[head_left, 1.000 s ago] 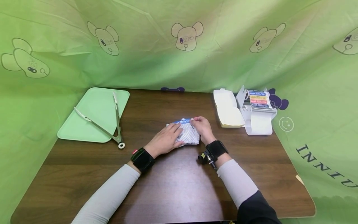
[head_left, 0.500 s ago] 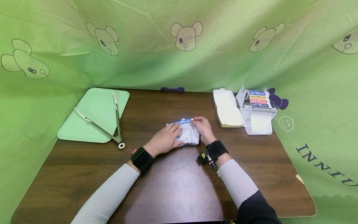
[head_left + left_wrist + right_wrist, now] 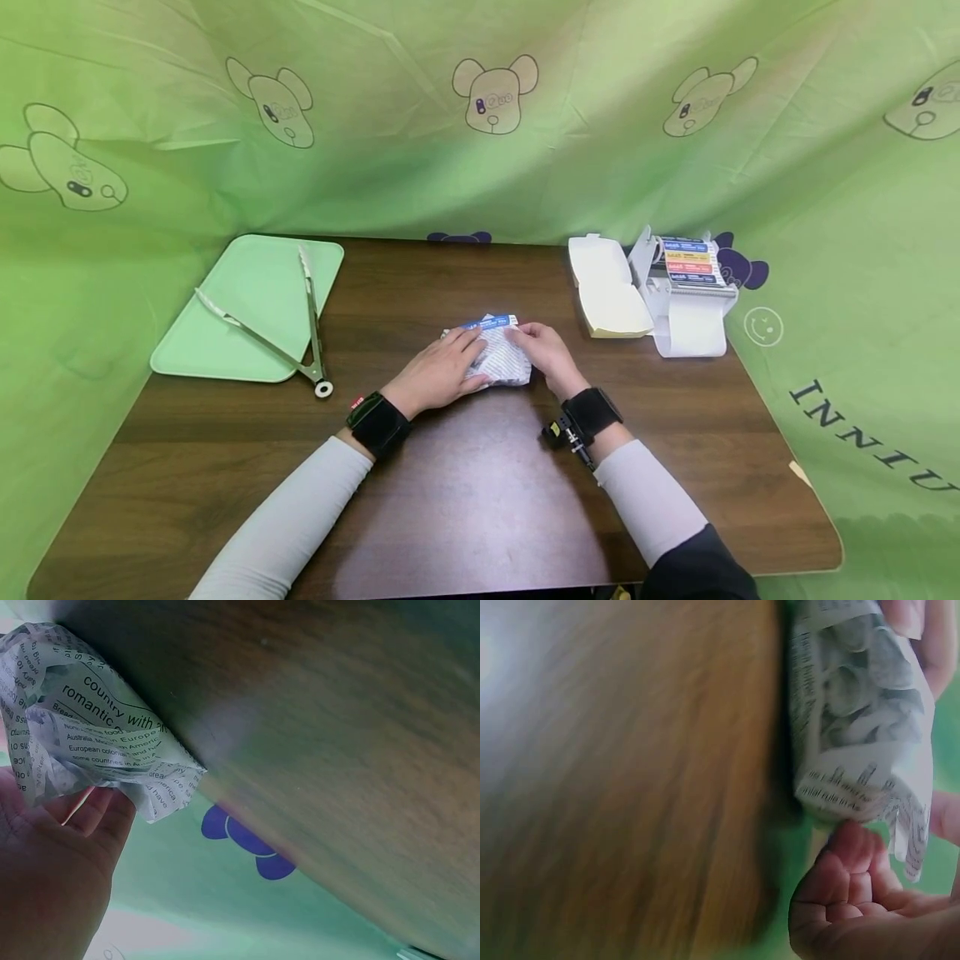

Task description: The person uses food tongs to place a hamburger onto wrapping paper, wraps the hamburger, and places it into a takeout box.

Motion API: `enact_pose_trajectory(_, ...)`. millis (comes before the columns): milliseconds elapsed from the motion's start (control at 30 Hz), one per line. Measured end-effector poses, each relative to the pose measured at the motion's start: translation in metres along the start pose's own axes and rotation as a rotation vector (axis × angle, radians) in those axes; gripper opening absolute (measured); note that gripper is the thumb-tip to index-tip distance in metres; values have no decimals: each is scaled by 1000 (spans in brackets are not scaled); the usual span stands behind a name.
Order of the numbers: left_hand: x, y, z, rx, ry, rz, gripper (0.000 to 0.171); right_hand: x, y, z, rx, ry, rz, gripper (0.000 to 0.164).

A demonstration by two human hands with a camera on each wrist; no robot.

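A small package wrapped in newsprint paper (image 3: pixel 504 358) stands on the table in the middle of the head view. A blue label strip (image 3: pixel 491 322) runs along its top edge. My left hand (image 3: pixel 437 369) holds it from the left, fingers over the top and thumb on the near side. In the left wrist view, fingers of the left hand (image 3: pixel 60 855) reach behind the printed paper (image 3: pixel 105 712). My right hand (image 3: pixel 550 354) holds the package's right end, just below the label's end. The right wrist view shows curled fingers (image 3: pixel 847 885) by the folded paper end (image 3: pixel 904 817).
Metal tongs (image 3: pixel 313 333) lie spread across a light green tray (image 3: pixel 247 333) at the left. Back right, an open white carton (image 3: pixel 611 292) stands beside a label dispenser (image 3: pixel 686 292) with coloured labels. A green patterned curtain (image 3: pixel 397 125) surrounds the table (image 3: pixel 465 500).
My right hand has come off the label's right end and moved slightly down, toward me. The label's end is now uncovered. My left hand stays on the package.
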State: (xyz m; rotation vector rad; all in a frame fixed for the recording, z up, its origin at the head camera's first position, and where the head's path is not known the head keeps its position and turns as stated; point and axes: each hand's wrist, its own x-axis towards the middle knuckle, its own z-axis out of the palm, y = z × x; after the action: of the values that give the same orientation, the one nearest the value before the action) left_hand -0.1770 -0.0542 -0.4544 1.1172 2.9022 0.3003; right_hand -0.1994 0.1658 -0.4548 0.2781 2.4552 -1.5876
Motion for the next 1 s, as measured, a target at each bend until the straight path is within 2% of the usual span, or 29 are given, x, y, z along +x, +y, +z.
enact_pose_trajectory(100, 0, 0, -1, -9, -3, 0, 66, -6, 4, -3, -154, 26, -178, 59)
enact_pose_trajectory(233, 0, 0, -2, -6, -3, 5, 66, -15, 7, -9, -445, 23, -505, 64)
enact_pose_trajectory(333, -1, 0, -3, 4, -6, 4, 67, -20, 4, -14, -602, -31, -644, 57)
enact_pose_trajectory(433, -2, -1, -4, 8, -13, 4, 68, -22, 2, -18, -678, -100, -660, 53)
enact_pose_trajectory(600, -1, -1, -4, 3, -18, 11, 69, -24, 1, -23, -725, -171, -630, 55)
enact_pose_trajectory(900, -4, -2, -6, -24, -17, 20, 70, -28, 2, -25, -794, -180, -612, 58)
enact_pose_trajectory(1000, -8, -4, -7, -20, -20, 15, 70, -30, 3, -22, -804, -182, -639, 58)
